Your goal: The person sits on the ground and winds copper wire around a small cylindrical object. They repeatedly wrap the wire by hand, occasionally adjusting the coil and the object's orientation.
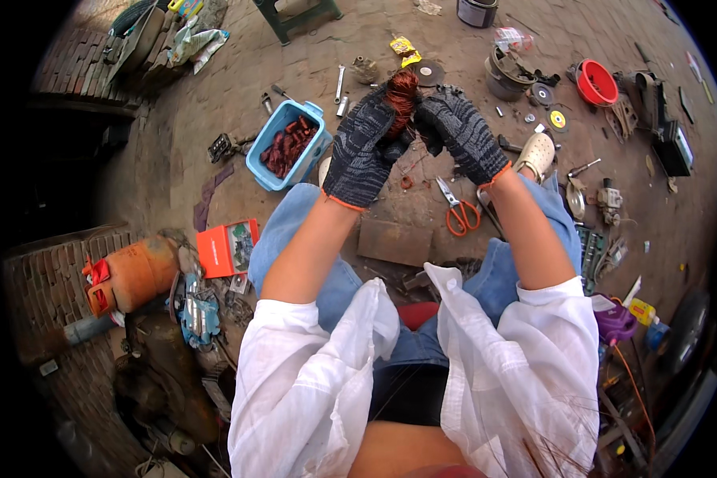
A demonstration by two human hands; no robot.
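Note:
Both my hands wear dark grey knit gloves with orange cuffs and are raised in front of me. Between them is a bundle of reddish-brown copper wire (402,94). My left hand (362,147) is closed around its left and lower side. At its right edge, the curled fingers of my right hand (464,131) press against it; their tips are partly hidden. Left of my hands, a light blue plastic basket (315,153) holds several similar copper bundles (285,150). Below the hands, scissors (458,213) with orange handles lie on the floor near a small copper loop (407,182).
A flat plate (394,242) lies between my legs. Beyond my hands are a wrench (340,84), a dark disc (429,73) and a yellow packet (405,51). A bucket (508,80) and red basin (597,83) stand far right. An orange gas cylinder (139,272) lies left.

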